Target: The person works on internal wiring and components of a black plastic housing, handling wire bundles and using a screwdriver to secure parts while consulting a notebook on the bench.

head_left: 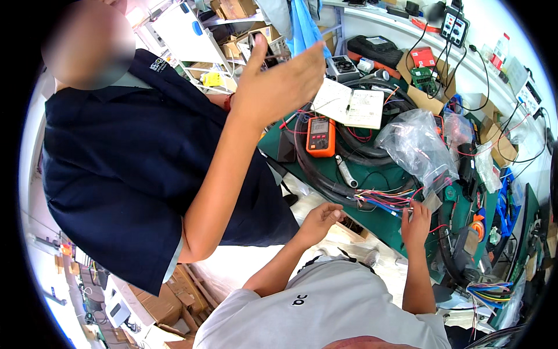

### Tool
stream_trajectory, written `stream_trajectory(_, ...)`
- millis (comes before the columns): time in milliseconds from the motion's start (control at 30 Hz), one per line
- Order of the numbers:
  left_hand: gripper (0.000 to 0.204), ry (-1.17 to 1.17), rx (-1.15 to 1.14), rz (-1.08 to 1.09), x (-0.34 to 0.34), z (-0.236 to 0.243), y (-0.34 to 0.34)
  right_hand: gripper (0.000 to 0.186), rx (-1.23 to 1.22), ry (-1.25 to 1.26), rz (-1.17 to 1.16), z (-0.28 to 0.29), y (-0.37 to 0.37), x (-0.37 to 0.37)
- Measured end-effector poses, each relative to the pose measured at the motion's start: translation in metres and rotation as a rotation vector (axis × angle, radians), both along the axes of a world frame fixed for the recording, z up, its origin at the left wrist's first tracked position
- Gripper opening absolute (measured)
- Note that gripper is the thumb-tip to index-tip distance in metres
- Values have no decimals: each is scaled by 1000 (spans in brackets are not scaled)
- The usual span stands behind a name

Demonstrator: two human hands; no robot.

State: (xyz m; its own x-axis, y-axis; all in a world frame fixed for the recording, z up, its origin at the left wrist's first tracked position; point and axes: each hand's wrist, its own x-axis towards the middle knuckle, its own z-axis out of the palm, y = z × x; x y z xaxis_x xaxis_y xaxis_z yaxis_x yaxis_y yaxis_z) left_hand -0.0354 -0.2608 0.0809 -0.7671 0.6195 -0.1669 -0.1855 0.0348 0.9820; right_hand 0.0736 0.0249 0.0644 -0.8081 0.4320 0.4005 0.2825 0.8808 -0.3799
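Note:
My left hand [321, 224] hovers off the near edge of the green table, its fingers curled together; no object shows in it. My right hand [415, 225] is at the fanned-out ends of thin coloured wires [383, 198], with its fingertips closed on some of them. These red, white, blue and other wires come out of a thick black cable [325, 185] that lies coiled on the table. Just beyond the wires lies a silver hand tool [346, 171]. An orange handheld meter [321, 137] stands within the coil, beside an open notebook [365, 109].
On my left a co-worker in a dark shirt [133, 157] holds a raised hand [279, 84] over the table's far-left side. Clear plastic bags [415, 145] lie beyond my right hand. Another cable's wire ends [491, 292] hang at the right, near an orange tape roll [478, 227].

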Motion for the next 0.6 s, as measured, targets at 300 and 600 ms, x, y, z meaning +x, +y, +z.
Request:
stream_trajectory(300,32,-18,90,65,9,2,-35,24,-151,391,322,163,-96,-55)
stream_trajectory(600,39,-42,44,70,30,-12,-70,59,-460,328,327,171,-132,-89)
